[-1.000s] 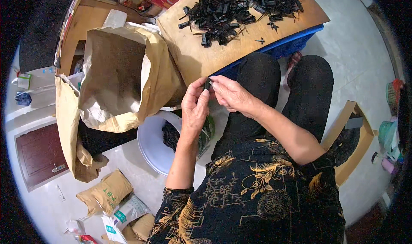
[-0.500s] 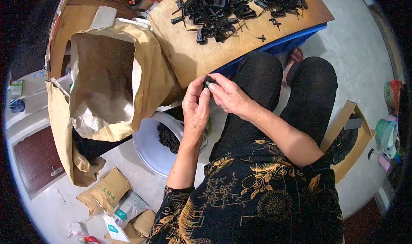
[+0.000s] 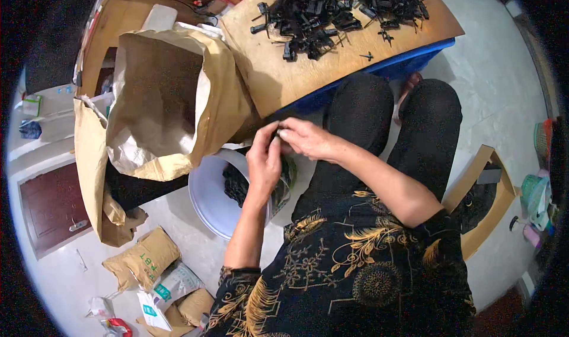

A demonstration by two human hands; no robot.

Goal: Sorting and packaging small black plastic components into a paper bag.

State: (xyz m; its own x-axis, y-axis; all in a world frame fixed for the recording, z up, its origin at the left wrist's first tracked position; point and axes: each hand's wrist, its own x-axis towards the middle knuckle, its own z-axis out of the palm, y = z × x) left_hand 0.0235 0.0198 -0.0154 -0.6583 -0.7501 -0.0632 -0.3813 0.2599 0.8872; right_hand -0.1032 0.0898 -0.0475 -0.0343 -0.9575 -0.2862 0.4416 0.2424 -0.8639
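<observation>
Both hands meet in front of my knees, beside the table's near corner. My left hand (image 3: pixel 264 159) pinches a small black plastic part (image 3: pixel 275 134), mostly hidden by the fingers. Against the same part press the thumb and fingers of my right hand (image 3: pixel 304 138). On the wooden table (image 3: pixel 284 82) ahead lies a heap of black plastic parts (image 3: pixel 320 17), some with thin sprue stalks. One small black piece (image 3: pixel 367 56) lies apart near the table's edge. Below my left hand stands a white bucket (image 3: pixel 204 203) with black pieces (image 3: pixel 235 186) inside.
A large open paper sack (image 3: pixel 228 112) stands left of the table. Filled brown bags (image 3: pixel 144 259) lie on the floor at lower left. A cardboard box (image 3: pixel 471 245) with black contents sits to my right, and a green basket (image 3: pixel 540 138) stands at the far right.
My hands have dropped slightly toward me with the black part, which the fingers now cover more. The surroundings have shifted a little in view as my head moved.
</observation>
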